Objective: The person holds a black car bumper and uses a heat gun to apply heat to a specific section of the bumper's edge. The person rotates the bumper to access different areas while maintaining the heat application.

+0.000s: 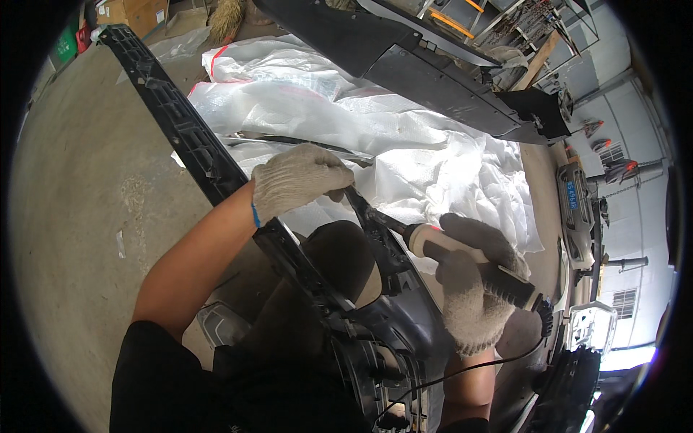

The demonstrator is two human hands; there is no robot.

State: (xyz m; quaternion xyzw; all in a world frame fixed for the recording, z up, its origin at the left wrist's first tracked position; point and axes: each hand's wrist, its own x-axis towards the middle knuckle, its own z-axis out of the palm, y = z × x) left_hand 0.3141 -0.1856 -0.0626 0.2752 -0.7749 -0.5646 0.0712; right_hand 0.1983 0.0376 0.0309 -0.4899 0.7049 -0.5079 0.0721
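My left hand (299,179), in a pale knitted glove, pinches the end of a narrow arm of a black plastic car bumper (410,312), which lies across my legs. In my right hand (473,292), also gloved, is a corded hot-air gun (455,244) with a beige and black body. Its metal nozzle (388,220) points left at that arm, near a rough, shiny patch on the plastic. Whether the nozzle touches cannot be made out. A long ribbed black rail (180,119) runs from under my left wrist toward the far left.
White plastic sheeting (433,162) covers the floor ahead. Beyond it lies a large dark bumper (433,76). The gun's black cable (462,372) trails across my right forearm. A cardboard box (133,16) and a straw broom (226,22) stand far left; a grey bumper (574,206) is at right.
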